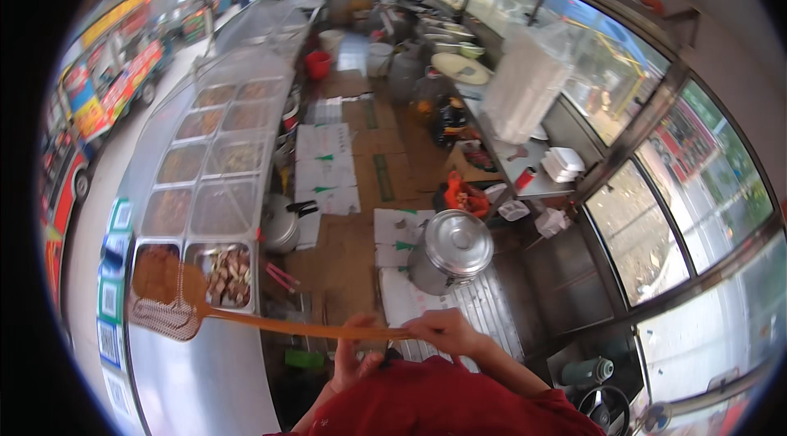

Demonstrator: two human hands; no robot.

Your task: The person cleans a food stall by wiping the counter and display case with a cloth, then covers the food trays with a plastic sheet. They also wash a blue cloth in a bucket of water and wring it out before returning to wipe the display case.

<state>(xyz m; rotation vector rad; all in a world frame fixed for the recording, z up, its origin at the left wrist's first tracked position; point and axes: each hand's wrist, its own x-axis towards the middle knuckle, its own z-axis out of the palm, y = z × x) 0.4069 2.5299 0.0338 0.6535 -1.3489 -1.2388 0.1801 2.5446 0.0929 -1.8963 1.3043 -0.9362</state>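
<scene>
A long-handled perforated skimmer (166, 317) reaches across my front to the left. My right hand (446, 331) grips the end of its orange-brown handle (276, 325). Under the handle's middle is my left hand (351, 355), blurred, fingers beyond the handle and thumb on the near side; whether it grips is unclear. The skimmer's head is over the near left corner of the food counter, partly in front of a steel pan of orange-brown food (157, 258). Beside that, another steel pan (251, 251) holds chopped brown and pale pieces (229, 276).
Covered food pans (224, 205) line the counter (203, 374) on the left. A lidded steel pot (452, 251) stands on the floor ahead-right. Flattened cardboard (332, 251) covers the aisle. White foam boxes (562, 162) sit on the right-hand shelf (535, 184). A steering wheel (602, 411) is at lower right.
</scene>
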